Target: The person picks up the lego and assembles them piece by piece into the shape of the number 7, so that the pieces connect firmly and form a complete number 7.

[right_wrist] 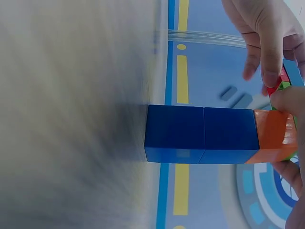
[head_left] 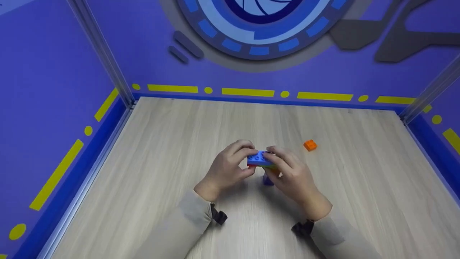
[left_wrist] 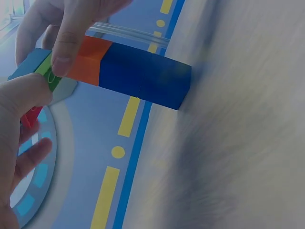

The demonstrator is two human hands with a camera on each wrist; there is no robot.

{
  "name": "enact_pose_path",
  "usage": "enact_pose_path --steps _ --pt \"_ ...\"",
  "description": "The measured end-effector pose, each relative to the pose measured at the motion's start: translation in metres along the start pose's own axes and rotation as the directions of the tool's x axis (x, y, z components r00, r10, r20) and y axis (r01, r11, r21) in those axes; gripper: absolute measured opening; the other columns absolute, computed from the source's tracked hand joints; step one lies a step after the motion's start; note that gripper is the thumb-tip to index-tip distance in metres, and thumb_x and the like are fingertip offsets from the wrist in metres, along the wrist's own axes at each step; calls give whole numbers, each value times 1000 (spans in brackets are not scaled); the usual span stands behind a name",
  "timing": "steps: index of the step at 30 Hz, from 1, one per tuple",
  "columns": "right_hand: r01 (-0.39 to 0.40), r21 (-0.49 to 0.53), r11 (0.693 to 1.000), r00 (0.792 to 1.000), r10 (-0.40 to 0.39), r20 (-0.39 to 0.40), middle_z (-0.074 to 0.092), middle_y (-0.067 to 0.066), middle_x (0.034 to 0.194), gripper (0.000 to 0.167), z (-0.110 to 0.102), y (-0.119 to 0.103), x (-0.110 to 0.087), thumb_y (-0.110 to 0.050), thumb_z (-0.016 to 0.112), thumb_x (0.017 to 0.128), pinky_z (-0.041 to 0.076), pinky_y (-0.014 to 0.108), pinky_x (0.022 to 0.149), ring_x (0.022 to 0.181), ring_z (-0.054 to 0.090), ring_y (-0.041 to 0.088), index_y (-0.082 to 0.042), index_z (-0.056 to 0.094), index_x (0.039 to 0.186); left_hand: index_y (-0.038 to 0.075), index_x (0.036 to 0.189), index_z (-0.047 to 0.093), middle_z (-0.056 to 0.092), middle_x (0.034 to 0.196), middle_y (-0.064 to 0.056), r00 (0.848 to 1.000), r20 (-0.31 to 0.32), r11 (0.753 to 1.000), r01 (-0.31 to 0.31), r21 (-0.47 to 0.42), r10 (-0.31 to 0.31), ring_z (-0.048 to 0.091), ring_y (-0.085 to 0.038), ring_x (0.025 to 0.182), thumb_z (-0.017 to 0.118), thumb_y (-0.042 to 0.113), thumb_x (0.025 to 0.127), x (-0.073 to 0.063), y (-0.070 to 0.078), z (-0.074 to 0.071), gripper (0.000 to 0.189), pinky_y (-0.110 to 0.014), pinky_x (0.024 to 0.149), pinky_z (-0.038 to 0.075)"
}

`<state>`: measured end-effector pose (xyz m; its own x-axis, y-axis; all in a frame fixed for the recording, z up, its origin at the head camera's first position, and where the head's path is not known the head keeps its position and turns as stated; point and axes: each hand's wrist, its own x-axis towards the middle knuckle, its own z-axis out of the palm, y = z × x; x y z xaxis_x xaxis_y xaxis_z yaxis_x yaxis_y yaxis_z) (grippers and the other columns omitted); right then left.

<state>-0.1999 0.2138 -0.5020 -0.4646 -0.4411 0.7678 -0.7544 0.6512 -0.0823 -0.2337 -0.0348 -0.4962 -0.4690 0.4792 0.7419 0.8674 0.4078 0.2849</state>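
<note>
A tower of toy bricks stands upright on the table between both hands. Two dark blue bricks (right_wrist: 202,133) form its base, with an orange brick (right_wrist: 271,136) above them. Higher up come a green brick (left_wrist: 48,71) and a red brick (left_wrist: 31,116) side by side, topped by a lighter blue studded brick (head_left: 258,162). My left hand (head_left: 230,163) pinches the left end, fingers on the blue brick and thumb below by the red one. On the other end my right hand (head_left: 293,176) grips the blue and green bricks, its thumb partly hiding the orange brick.
A loose orange brick (head_left: 310,145) lies on the wooden table (head_left: 172,144), behind and right of the hands. Blue-purple panels (head_left: 54,72) with yellow marks wall the table at the left, back and right.
</note>
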Motion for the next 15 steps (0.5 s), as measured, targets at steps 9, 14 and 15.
enact_pose_path --steps 9,14,15 --pt "24 13 1000 999 -24 -26 77 16 129 54 0 0 1 0 99 81 61 31 113 116 78 33 -3 81 132 5 121 80 72 120 -9 997 -17 991 -78 113 80 73 -22 111 96 7 88 1 1 -2 37 -29 102 65" --pt "25 19 1000 999 -25 -28 78 15 129 53 0 0 0 2 97 83 64 37 107 116 78 33 -3 81 132 6 121 81 73 116 -9 992 -28 979 -115 168 122 74 -20 106 97 7 87 1 2 -3 38 -27 97 65" --pt "24 18 1000 999 -24 -28 78 15 129 52 0 0 0 2 97 83 64 37 107 116 78 33 -4 81 133 7 121 82 73 116 -8 991 -30 977 -120 175 127 74 -20 106 97 8 86 1 2 -3 38 -27 97 65"
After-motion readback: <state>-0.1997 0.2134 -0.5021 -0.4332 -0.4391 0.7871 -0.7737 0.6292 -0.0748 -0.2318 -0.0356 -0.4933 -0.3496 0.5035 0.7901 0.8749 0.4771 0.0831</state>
